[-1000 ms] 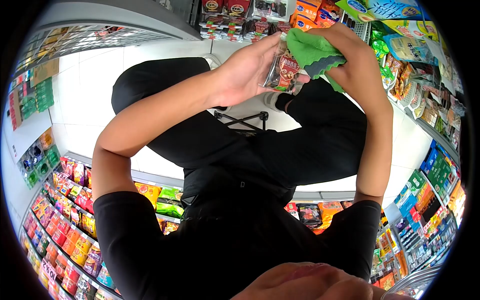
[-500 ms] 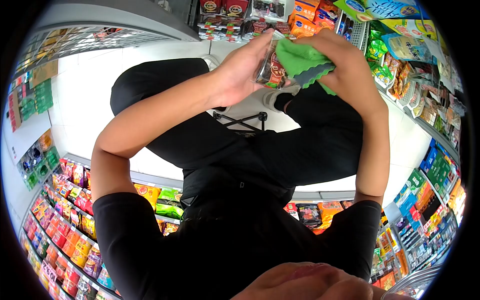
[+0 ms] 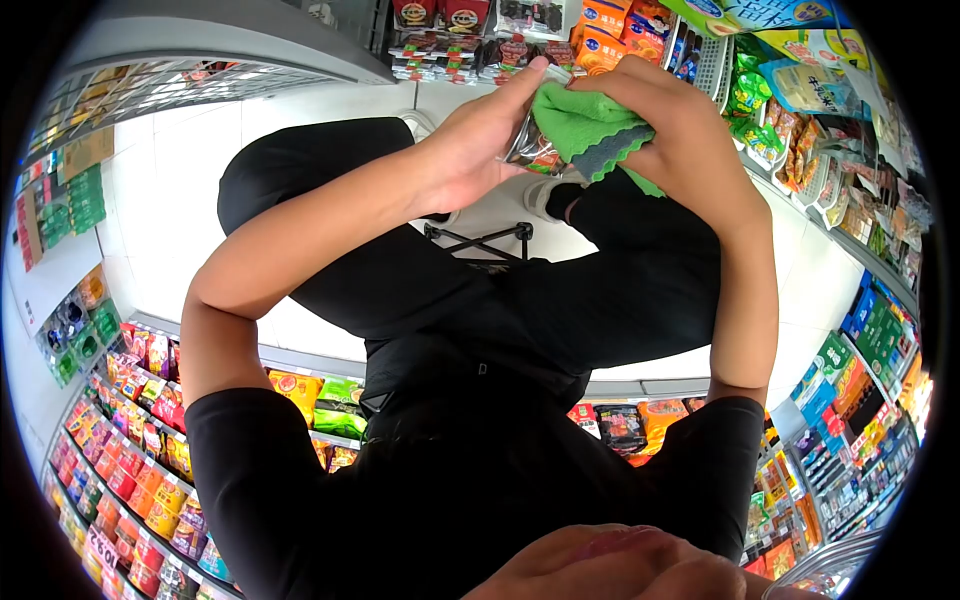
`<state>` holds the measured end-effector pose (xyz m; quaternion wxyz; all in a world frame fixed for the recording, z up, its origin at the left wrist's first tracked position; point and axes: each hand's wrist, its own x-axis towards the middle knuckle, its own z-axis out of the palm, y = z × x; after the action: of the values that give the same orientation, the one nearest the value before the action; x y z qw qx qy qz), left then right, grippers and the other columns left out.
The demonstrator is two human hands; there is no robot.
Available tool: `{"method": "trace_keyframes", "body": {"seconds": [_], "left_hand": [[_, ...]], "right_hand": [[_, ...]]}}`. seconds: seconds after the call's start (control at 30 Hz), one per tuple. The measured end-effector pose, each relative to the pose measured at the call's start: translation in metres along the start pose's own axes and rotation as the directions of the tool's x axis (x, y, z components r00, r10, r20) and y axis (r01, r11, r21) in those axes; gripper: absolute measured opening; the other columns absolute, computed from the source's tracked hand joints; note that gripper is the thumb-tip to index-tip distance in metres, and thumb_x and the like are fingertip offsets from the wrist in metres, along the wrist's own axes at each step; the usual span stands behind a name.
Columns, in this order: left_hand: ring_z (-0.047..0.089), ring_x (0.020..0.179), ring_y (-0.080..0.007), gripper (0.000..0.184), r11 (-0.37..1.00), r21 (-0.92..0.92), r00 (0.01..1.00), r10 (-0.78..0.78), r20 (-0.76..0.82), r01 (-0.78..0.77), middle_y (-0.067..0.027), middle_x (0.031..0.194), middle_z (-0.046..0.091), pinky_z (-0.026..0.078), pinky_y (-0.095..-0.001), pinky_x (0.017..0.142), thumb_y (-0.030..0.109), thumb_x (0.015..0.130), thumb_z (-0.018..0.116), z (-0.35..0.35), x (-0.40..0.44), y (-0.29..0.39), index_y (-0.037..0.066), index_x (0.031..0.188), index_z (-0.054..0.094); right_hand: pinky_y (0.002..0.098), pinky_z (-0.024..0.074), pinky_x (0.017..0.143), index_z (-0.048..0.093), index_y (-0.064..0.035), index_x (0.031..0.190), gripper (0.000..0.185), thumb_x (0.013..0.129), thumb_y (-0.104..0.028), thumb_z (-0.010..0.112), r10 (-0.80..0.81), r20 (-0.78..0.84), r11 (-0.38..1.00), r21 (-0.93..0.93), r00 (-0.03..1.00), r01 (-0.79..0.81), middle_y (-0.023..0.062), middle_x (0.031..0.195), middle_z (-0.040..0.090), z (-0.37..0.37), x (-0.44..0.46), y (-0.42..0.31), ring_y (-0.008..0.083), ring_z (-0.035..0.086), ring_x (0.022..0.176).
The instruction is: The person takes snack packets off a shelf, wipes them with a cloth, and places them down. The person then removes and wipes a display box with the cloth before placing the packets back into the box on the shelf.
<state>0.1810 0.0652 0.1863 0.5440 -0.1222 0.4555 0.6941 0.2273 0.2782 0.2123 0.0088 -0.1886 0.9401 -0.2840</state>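
One packet (image 3: 533, 153) is pinched in my left hand (image 3: 465, 150), thumb up along its top edge and palm turned toward my other hand; the fingers behind it are hidden, so I cannot tell how far they wrap. My right hand (image 3: 690, 150) is closed on a green cloth (image 3: 590, 115), bunched over the packet's front and hiding most of it. One scalloped corner folds over to show a dark grey side. I cannot tell whether my right fingertips reach the packet through it.

I judge that what I am at is cloth-on-packet contact: one side steadies, the other presses. Any further stroke calls for a firm pinch at the edge and light, flat pressure, since the glossy film looks likely to slip or crumple under a hard push. A freer view of the front would call for drawing the cloth aside.

Both hands are up off my lap, beyond my knees, over the pale floor (image 3: 170, 180). Crossed black bars (image 3: 480, 240) stand between my legs. Orange bags (image 3: 605, 35) hang just past my hands, beside a white basket (image 3: 712, 70).
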Motion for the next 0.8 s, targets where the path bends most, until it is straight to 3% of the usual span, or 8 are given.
{"method": "trace_keyframes", "body": {"seconds": [0.17,0.3,0.37,0.5,0.67,0.8], "left_hand": [[0.055,0.132,-0.0155,0.062,0.999,-0.011,0.998,0.038,0.055,-0.038,-0.0042,0.146,0.054,0.043,-0.0423,0.114,0.057,0.11,0.034,-0.006,0.007,-0.006,0.01,0.15,0.045],[0.046,0.14,-0.0156,0.066,0.999,0.036,0.995,-0.023,0.093,0.02,-0.0042,0.153,0.048,0.039,-0.0437,0.116,0.06,0.11,0.032,-0.013,0.009,-0.009,0.013,0.155,0.039],[0.045,0.142,-0.0158,0.068,0.999,0.032,0.992,-0.032,0.12,0.028,-0.0047,0.154,0.048,0.038,-0.0432,0.116,0.061,0.109,0.032,-0.014,0.011,-0.01,0.013,0.157,0.037],[0.047,0.14,-0.0153,0.069,1.0,0.002,0.988,0.001,0.151,-0.001,-0.0043,0.152,0.05,0.038,-0.0417,0.117,0.062,0.108,0.032,-0.014,0.014,-0.009,0.012,0.156,0.038],[0.053,0.135,-0.0152,0.071,1.0,-0.006,0.991,-0.022,0.13,0.023,-0.0039,0.148,0.054,0.039,-0.04,0.116,0.063,0.107,0.033,-0.014,0.012,-0.01,0.011,0.155,0.038],[0.045,0.143,-0.0175,0.069,1.0,-0.017,0.983,-0.014,0.18,0.017,-0.0053,0.155,0.046,0.036,-0.043,0.119,0.06,0.109,0.031,-0.02,0.017,-0.012,0.012,0.158,0.036]], "right_hand": [[0.0419,0.0554,0.077,0.07,-0.0129,0.115,0.047,0.069,-0.002,0.077,0.038,-0.045,0.998,-0.037,0.998,-0.04,0.0063,0.106,0.069,0.002,0.001,0.005,0.0336,0.068,0.095],[0.0412,0.0554,0.075,0.07,-0.0151,0.115,0.048,0.069,-0.005,0.078,-0.002,0.04,1.0,0.016,0.999,0.002,0.0058,0.101,0.067,0.007,0.0,-0.007,0.0332,0.068,0.093],[0.0415,0.0554,0.075,0.07,-0.0148,0.116,0.05,0.068,-0.004,0.078,-0.004,0.008,1.0,-0.002,1.0,0.004,0.0057,0.101,0.067,0.006,0.0,-0.003,0.033,0.067,0.093],[0.0415,0.0555,0.075,0.07,-0.015,0.116,0.052,0.066,-0.002,0.077,0.024,-0.07,0.997,-0.07,0.997,-0.028,0.005,0.101,0.067,0.002,0.002,-0.001,0.0324,0.068,0.094],[0.041,0.0558,0.073,0.07,-0.015,0.116,0.05,0.067,-0.003,0.078,-0.014,0.003,0.999,-0.04,1.0,0.014,0.0043,0.1,0.068,0.006,0.0,-0.006,0.0318,0.069,0.091],[0.0409,0.0561,0.075,0.07,-0.0144,0.117,0.052,0.067,-0.002,0.078,0.044,-0.076,0.994,-0.099,0.996,-0.051,0.0045,0.102,0.068,0.003,0.001,0.002,0.0315,0.068,0.094]]}}
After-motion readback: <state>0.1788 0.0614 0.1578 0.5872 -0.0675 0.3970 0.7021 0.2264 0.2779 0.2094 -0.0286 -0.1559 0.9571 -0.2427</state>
